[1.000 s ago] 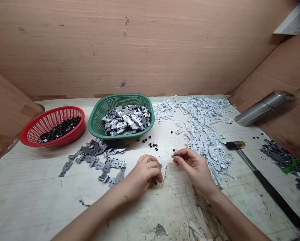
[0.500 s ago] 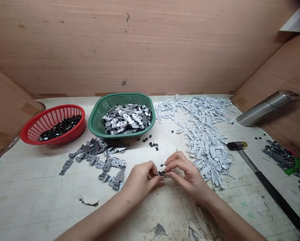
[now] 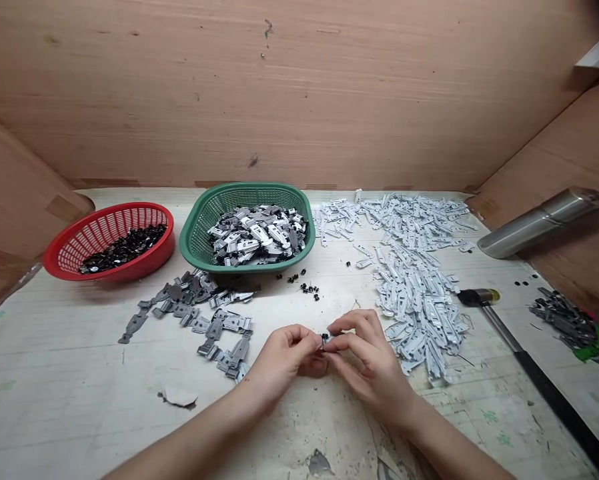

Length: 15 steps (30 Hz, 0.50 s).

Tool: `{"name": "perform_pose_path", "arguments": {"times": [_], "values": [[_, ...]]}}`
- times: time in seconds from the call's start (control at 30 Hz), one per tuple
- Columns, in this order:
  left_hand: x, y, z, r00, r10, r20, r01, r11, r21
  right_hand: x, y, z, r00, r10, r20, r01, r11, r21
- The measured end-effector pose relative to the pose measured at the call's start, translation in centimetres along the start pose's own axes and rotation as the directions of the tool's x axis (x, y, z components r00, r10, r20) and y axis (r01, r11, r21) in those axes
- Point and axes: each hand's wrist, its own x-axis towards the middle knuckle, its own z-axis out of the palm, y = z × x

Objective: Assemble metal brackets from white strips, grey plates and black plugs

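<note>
My left hand (image 3: 292, 353) is closed in a pinch around a small dark metal clip piece (image 3: 324, 340), mostly hidden by the fingers. Against the same piece, the fingertips of my right hand (image 3: 367, 357) press from the other side, thumb below and fingers above. Just beyond my hands lie several small black parts with thin pins (image 3: 309, 289). To the left of my left hand is a loose cluster of grey metal plates (image 3: 224, 333). White narrow metal strips (image 3: 419, 300) are heaped to the right of my right hand.
A red basket (image 3: 54, 257) with black parts stands at the left. Next to it, a green basket (image 3: 192, 233) holds assembled-looking clips. On the right lie a hammer (image 3: 509, 340), a steel cylinder (image 3: 534, 227) and a dark pile of metal pieces (image 3: 564, 320). Wooden panels (image 3: 299, 93) enclose the back and sides.
My fingers have turned and closed more tightly around the small piece, which shows less now. My right fingertips have come nearer the left ones. The view has shifted slightly.
</note>
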Motion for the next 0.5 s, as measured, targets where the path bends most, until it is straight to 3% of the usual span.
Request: {"name": "perform_pose_path", "arguments": {"times": [0.27,0.5], "values": [[0.38,-0.08,-0.64,0.995,0.059,0.083,-0.063,0.997,0.039,-0.01,0.05,0.10,0.997,0.067,0.042,-0.068,0.997,0.031],[0.24,0.13,-0.41,0.993,0.018,0.114,-0.027,0.997,0.073,0.10,-0.02,-0.54,0.946,0.316,0.072,-0.324,0.918,0.229]]}}
